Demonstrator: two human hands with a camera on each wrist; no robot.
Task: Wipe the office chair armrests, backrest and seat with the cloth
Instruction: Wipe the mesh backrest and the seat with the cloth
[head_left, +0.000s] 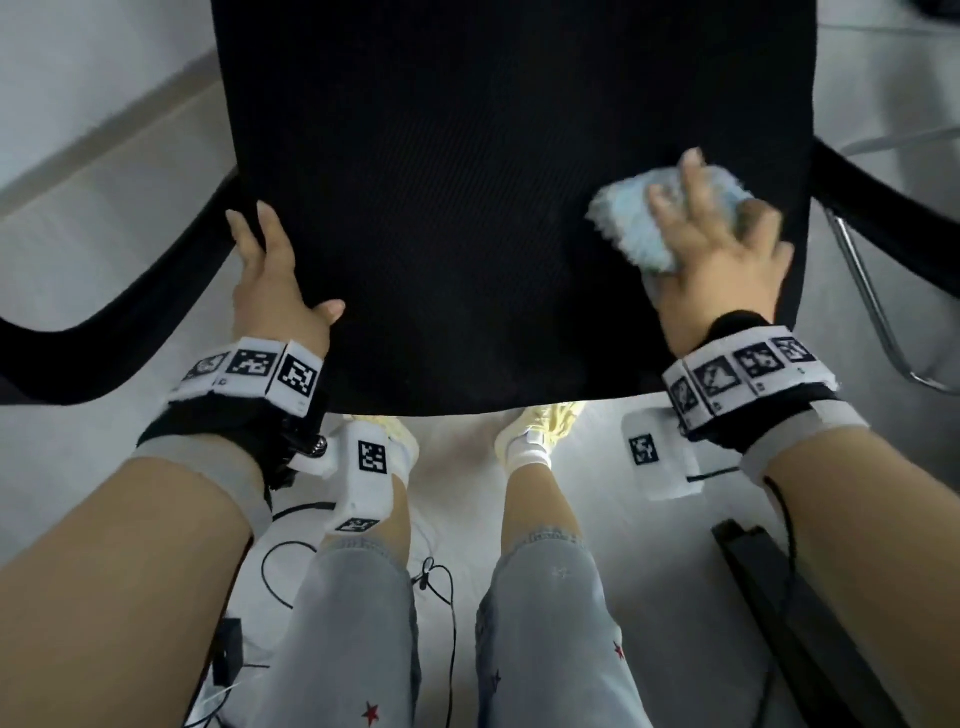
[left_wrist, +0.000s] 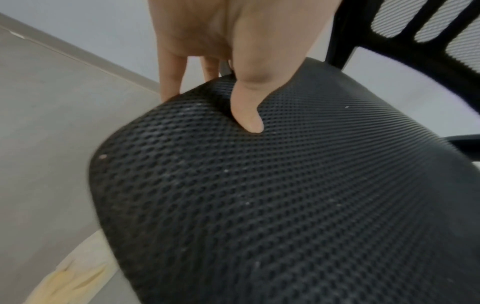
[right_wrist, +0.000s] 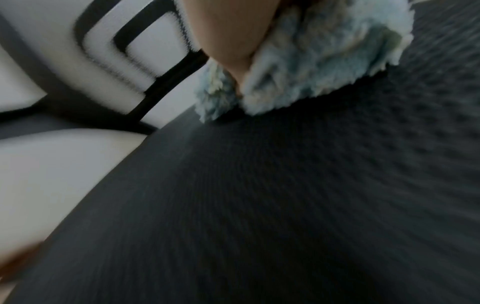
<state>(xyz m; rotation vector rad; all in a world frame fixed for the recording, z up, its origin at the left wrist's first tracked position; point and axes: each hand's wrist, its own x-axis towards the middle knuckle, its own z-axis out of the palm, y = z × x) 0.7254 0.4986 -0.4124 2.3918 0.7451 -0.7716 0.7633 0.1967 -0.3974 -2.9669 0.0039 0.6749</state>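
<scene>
The office chair's black mesh seat (head_left: 467, 208) fills the upper head view. My left hand (head_left: 283, 270) grips its left edge; the thumb (left_wrist: 246, 107) lies on top of the seat (left_wrist: 259, 195) and the fingers reach down its side. My right hand (head_left: 711, 244) presses a fluffy light-blue cloth (head_left: 628, 218) onto the right part of the seat, fingers spread over it. In the right wrist view the cloth (right_wrist: 311, 67) bunches round my thumb (right_wrist: 228, 41) on the blurred seat (right_wrist: 259, 205). Black armrests curve out at left (head_left: 130, 301) and right (head_left: 893, 208). The slatted backrest (left_wrist: 415, 20) shows behind the seat.
A chrome frame tube (head_left: 872, 306) runs down under the right armrest. My legs and yellow shoes (head_left: 540, 415) stand at the seat's front edge. Black cables (head_left: 291, 571) lie on the pale floor, a dark bar (head_left: 779, 597) lower right. A wall skirting (head_left: 104, 150) runs at left.
</scene>
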